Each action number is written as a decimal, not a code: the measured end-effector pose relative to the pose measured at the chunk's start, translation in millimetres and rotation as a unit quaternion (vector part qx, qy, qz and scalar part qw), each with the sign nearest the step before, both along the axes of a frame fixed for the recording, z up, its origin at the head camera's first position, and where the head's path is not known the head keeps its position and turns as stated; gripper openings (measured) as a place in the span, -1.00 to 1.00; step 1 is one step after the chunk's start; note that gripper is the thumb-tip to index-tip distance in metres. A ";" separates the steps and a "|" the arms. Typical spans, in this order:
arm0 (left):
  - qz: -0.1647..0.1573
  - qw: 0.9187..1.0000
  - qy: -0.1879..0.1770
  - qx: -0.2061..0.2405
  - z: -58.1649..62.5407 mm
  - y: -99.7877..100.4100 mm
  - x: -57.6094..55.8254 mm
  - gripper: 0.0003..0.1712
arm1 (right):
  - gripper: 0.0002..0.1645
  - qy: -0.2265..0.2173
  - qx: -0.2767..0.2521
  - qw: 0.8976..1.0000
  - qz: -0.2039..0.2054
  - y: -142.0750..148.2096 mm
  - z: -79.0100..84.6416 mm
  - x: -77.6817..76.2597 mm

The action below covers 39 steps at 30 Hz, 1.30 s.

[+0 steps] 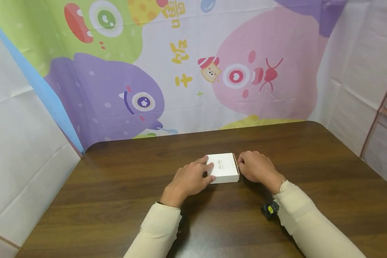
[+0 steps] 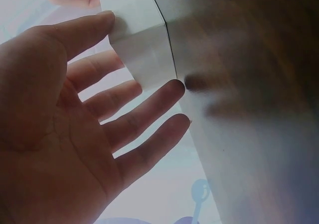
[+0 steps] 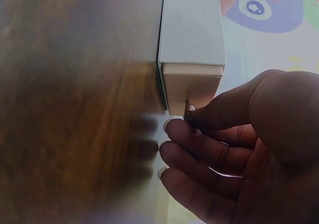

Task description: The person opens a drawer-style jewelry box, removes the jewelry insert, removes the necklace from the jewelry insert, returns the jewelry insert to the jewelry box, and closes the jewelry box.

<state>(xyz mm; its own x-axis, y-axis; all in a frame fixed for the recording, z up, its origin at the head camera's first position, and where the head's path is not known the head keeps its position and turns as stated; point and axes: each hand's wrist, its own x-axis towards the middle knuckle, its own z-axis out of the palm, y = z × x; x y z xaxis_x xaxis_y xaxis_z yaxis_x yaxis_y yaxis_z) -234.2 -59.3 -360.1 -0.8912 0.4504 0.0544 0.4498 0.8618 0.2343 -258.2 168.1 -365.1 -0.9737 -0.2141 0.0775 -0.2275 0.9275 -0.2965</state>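
A small white drawer box (image 1: 225, 167) with fine printed lettering on its lid lies flat on the wooden table. My left hand (image 1: 191, 178) holds its left end, the thumb on the near side and other fingers over the top and far edge. Some left fingers (image 2: 149, 149) extend past the box in the left wrist view. At the box's right end, my right hand (image 1: 256, 167) pinches a small dark pull tab (image 3: 187, 107) between thumb and forefinger. The inner drawer (image 3: 189, 82) sticks slightly out of the sleeve there.
The brown wooden table (image 1: 116, 200) extends around the box on all sides. Behind it hangs a cloth (image 1: 187, 107) printed with cartoon monsters. Pale wall panels (image 1: 22, 143) stand at the left and right.
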 end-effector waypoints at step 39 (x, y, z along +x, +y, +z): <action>0.007 1.000 -0.012 -0.007 0.7 0.6 -0.5 -0.41 | -0.84 -0.007 0.004 1.000 -0.007 0.3 1.7 0.6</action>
<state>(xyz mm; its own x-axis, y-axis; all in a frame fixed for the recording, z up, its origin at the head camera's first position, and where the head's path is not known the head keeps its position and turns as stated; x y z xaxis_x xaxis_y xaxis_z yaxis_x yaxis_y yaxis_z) -234.7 -58.7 -359.4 -0.8987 0.4377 0.0278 0.4316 0.8714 0.2332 -257.7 168.4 -363.4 -0.9775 -0.2017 0.0613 -0.2109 0.9328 -0.2921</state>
